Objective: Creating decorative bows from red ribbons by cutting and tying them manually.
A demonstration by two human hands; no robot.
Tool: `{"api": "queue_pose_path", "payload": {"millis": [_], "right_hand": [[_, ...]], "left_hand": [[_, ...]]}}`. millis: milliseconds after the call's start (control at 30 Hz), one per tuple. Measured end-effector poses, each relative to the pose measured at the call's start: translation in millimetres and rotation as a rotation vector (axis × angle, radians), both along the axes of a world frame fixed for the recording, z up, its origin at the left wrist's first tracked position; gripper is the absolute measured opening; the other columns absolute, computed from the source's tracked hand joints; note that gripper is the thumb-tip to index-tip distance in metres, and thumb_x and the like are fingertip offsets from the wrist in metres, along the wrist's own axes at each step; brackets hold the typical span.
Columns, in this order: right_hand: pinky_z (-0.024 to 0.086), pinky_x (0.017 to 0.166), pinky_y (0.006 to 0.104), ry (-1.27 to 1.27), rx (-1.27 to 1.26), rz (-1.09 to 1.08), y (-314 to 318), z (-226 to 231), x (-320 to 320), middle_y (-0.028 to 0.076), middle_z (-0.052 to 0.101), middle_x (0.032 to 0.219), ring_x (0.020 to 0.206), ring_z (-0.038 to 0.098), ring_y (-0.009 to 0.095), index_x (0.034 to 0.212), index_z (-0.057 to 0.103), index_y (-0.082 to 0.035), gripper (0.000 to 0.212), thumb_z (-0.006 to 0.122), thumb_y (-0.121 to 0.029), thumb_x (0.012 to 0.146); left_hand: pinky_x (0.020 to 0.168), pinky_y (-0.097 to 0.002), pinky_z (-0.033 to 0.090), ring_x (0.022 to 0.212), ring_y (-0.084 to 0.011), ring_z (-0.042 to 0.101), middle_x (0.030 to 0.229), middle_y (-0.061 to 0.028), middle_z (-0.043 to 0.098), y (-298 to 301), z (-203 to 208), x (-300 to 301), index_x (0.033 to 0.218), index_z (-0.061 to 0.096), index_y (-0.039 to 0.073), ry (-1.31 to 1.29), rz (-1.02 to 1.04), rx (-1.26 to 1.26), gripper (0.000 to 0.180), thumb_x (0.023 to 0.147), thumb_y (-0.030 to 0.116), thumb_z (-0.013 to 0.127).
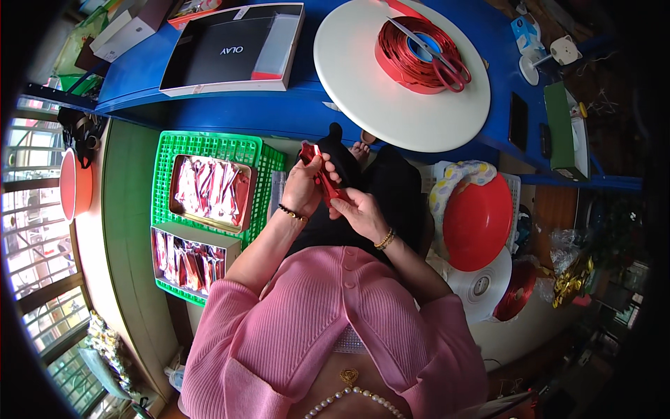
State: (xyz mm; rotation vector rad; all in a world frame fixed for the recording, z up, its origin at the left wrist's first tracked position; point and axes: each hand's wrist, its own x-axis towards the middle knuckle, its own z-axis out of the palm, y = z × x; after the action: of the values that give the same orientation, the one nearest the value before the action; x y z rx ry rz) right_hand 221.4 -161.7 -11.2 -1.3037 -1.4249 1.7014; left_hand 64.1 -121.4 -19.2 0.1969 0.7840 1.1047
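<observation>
We're pinching glossy red ribbon point(326, 184), left hand point(303, 187) and right hand point(357, 211), grip closed! Red-and-white strips point(213, 188) pack the upper box point(252, 190) on our green basket point(267, 167).

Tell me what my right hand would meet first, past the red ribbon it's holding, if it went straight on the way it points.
Your left hand, most likely: the right hand points up and leftward across the red ribbon toward it, though depth is unclear in this single view.
</observation>
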Motion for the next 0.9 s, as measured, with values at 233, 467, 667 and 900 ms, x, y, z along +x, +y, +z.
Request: {"api": "queue_pose_path", "payload": {"millis": [233,467,667,900], "right_hand": [[0.048,0.061,0.0216,0.071,0.129,-0.262,21,-4,-18,0.004,0.064,0.074,0.067,0.058,0.007,0.085,0.062,0.005,0.022,0.061,-0.017,0.086],[0.047,0.053,0.0225,0.271,-0.002,-0.299,14,-7,-15,0.006,0.064,0.072,0.061,0.062,0.011,0.078,0.062,0.004,0.02,0.059,-0.013,0.087],[0.049,0.054,0.0285,-0.032,0.156,-0.264,16,-9,-19,0.012,0.063,0.072,0.062,0.063,0.017,0.082,0.06,0.001,0.019,0.065,-0.017,0.082],[0.038,0.084,0.0427,-0.59,0.949,-0.158,27,5,-28,0.009,0.058,0.099,0.091,0.057,0.026,0.098,0.049,-0.008,0.038,0.071,-0.021,0.07]], "left_hand": [[0.065,-0.0287,0.052,0.073,-0.0183,0.062,0.082,-0.0092,0.063,-4,12,25,0.099,0.054,0.002,0.141,0.113,0.091,0.016,0.093,0.014,0.045],[0.075,-0.032,0.05,0.087,-0.0219,0.061,0.106,-0.0146,0.06,12,29,3,0.111,0.053,-0.001,0.152,-0.002,0.261,0.025,0.093,0.015,0.045],[0.073,-0.0331,0.05,0.078,-0.0196,0.059,0.087,-0.0091,0.059,20,20,1,0.101,0.053,0.001,0.06,0.023,0.156,0.018,0.095,0.016,0.043],[0.067,-0.032,0.049,0.072,-0.0183,0.058,0.081,-0.0074,0.058,30,5,4,0.097,0.052,0.002,0.107,0.189,0.047,0.017,0.095,0.016,0.041]]}}
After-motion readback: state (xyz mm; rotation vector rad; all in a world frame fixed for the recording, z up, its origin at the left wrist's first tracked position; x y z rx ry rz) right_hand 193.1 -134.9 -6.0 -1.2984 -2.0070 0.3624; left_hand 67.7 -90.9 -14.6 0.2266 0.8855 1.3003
